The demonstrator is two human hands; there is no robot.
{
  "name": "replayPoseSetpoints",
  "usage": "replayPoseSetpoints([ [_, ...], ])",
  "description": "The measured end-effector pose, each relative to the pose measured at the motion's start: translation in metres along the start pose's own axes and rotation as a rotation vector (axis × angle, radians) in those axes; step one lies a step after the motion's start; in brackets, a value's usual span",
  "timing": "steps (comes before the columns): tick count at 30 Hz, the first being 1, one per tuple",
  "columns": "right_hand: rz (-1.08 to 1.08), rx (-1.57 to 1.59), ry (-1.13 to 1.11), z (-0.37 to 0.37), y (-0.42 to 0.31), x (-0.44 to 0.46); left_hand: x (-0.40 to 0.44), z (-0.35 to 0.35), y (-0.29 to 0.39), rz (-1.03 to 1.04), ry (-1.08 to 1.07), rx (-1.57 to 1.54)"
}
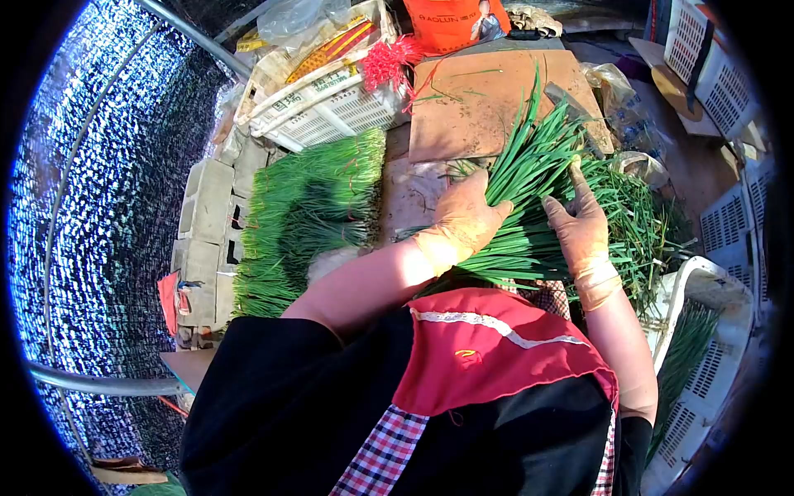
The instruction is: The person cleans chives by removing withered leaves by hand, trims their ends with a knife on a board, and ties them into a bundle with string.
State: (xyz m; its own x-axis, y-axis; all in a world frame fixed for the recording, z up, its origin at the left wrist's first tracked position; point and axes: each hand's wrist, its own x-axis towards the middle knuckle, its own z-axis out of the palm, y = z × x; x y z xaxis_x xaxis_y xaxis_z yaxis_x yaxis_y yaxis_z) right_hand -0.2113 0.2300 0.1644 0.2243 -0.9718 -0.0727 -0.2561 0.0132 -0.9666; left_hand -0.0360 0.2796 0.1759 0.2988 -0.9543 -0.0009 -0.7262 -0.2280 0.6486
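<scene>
A loose bunch of long green leafy stalks [517,227] lies across the middle, its tips over the front of the brown board [463,107]. My left hand [470,213], in a thin orange glove, rests against the bunch's left side, its thumb over the stalks and its other fingers partly hidden. On the right side, my gloved right hand [581,223] has its fingers apart, thumb and forefinger extended beside the stalks. More loose greens [641,223] are heaped right of that hand. Tied bundles of greens [310,207] stand in rows on the left.
A white crate [331,107] with bags is at the back left, near red string [389,62] and an orange bag [459,25]. Concrete blocks [203,215] line the left. A flat metal blade [575,116] lies on the board. Another white crate [711,281] holds greens at right.
</scene>
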Motion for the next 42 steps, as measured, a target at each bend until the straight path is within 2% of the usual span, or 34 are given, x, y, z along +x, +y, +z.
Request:
replayPoseSetpoints([
  [3, -0.105, -0.119, -0.04, -0.002, 0.003, 0.003, 0.0, -0.001, 0.0, -0.04, -0.036, -0.008],
  [5, -0.025, 0.106, -0.165, -0.001, 0.005, 0.007, 0.0, 0.002, -0.003, 0.042, 0.029, -0.004],
  [7, 0.186, 0.262, -0.386, -0.007, -0.006, 0.012, 0.001, 0.006, -0.006, 0.041, 0.037, 0.0],
  [8, 0.203, 0.349, -0.418, -0.006, -0.005, 0.013, 0.002, 0.007, -0.007, 0.041, 0.029, -0.025],
  [12, 0.208, 0.323, -0.45, 0.002, -0.002, 0.017, 0.003, 0.007, -0.005, 0.002, 0.0, -0.047],
  [14, 0.225, 0.338, -0.377, 0.012, -0.003, 0.012, 0.003, 0.004, -0.003, 0.01, 0.01, -0.05],
  [16, 0.239, 0.337, -0.352, 0.015, 0.011, 0.014, 0.003, 0.001, 0.001, -0.068, -0.036, -0.016],
  [18, -0.715, -0.261, 0.038, 0.002, 0.034, 0.022, 0.005, 0.0, -0.001, -0.054, -0.033, -0.029],
  [20, -0.777, -0.489, 0.326, -0.039, 0.027, 0.032, 0.004, 0.0, -0.004, -0.037, -0.015, -0.025],
  [21, -0.223, -0.211, 0.295, -0.055, 0.029, 0.032, 0.004, 0.0, -0.004, -0.036, -0.021, -0.029],
  [23, 0.225, 0.168, 0.051, -0.087, 0.053, 0.047, 0.004, 0.0, -0.003, -0.032, -0.023, -0.027],
  [25, 0.086, -0.59, 0.167, -0.077, 0.01, 0.024, 0.006, 0.0, -0.002, -0.006, -0.026, -0.037],
  [26, -0.227, -0.812, 0.256, -0.074, 0.011, 0.021, 0.006, 0.001, -0.002, -0.013, -0.029, -0.04],
  [29, -0.722, -0.641, 0.213, -0.047, -0.004, 0.017, 0.004, 0.002, -0.001, -0.054, -0.047, -0.031],
  [30, -0.797, -0.729, 0.093, -0.04, -0.006, 0.016, 0.003, 0.002, 0.0, -0.045, -0.041, -0.008],
  [33, -0.677, -1.174, -0.055, -0.017, 0.007, 0.013, -0.001, -0.002, 0.001, -0.038, -0.028, -0.015],
  [34, -0.886, -1.114, 0.186, -0.013, 0.012, 0.01, -0.001, -0.002, -0.001, -0.033, -0.035, -0.067],
  [35, -0.844, -0.653, 0.084, -0.018, 0.008, 0.011, -0.001, -0.003, -0.002, -0.024, -0.041, -0.119],
  [37, -0.311, -0.012, 0.203, -0.016, 0.022, 0.013, -0.003, -0.003, -0.007, 0.028, -0.029, -0.154],
  [38, -0.216, 0.179, 0.168, -0.028, 0.011, 0.018, -0.003, -0.005, -0.006, 0.024, -0.033, -0.143],
  [39, -0.189, -0.045, 0.191, -0.047, 0.017, 0.035, -0.003, -0.005, -0.006, 0.019, -0.038, -0.132],
  [41, -0.29, -0.578, 0.246, -0.073, 0.01, 0.059, -0.003, -0.004, -0.006, 0.039, -0.057, -0.182],
  [42, -0.407, -0.627, 0.266, -0.076, 0.006, 0.072, -0.004, -0.005, -0.004, 0.025, -0.068, -0.184],
])
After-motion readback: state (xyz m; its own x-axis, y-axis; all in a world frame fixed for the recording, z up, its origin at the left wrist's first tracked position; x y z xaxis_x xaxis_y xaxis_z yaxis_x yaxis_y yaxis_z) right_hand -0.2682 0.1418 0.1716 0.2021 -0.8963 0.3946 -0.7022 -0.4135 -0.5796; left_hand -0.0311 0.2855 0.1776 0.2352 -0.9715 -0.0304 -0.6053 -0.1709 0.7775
